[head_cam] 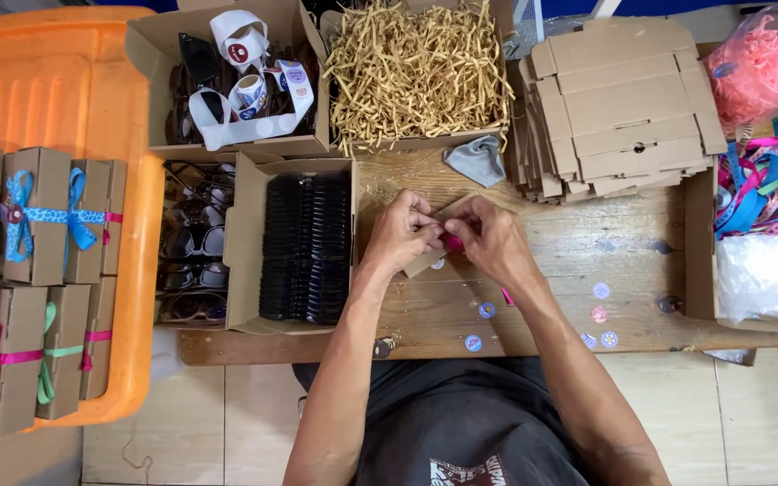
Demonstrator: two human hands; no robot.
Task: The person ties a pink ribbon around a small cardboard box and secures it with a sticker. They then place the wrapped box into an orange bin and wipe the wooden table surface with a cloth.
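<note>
Cardboard box [429, 259], small and flat, sat mid-surface, pinched between both hands with a pink ribbon [454, 242] across it. Left hand [401, 230] curled, fingertips clamped on the box's upper edge. Right hand [490, 238] fingers bent inward, gripping ribbon at the box. Both forearms angled in from the body. Round stickers [598, 314] lay on the wooden surface [623, 243] near the right wrist; tray of black sunglasses [306, 247] just left.

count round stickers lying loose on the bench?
6 round stickers: two below the hands, four further right. More may hide under the hands.
</note>
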